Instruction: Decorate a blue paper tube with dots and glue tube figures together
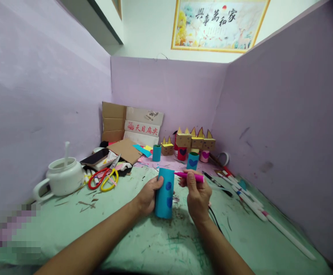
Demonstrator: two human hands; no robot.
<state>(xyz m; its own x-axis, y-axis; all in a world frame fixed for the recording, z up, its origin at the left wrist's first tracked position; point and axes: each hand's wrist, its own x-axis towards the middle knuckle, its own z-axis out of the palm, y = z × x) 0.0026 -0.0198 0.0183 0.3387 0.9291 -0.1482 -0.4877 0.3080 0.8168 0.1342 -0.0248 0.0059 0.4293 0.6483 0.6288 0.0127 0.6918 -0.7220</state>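
A blue paper tube [160,206] stands roughly upright in front of me, with my left hand [150,194] closed around its left side. Two dark blue shapes show on the tube's face, one above the other; the upper is round. My right hand [198,194] grips a pink marker [193,177], whose tip points left at the tube's upper right edge. Whether the tip touches the paper, I cannot tell. Behind the tube, a shorter blue tube with a heart [192,162] and a plain blue tube [156,153] stand on the table.
A white mug [64,179] is at the left, beside scissors with red and yellow handles [106,178] and a phone [95,156]. Several cardboard cat-eared boxes [183,140] stand at the back. Markers [249,202] lie along the right wall. Plant scraps litter the green cloth [132,240].
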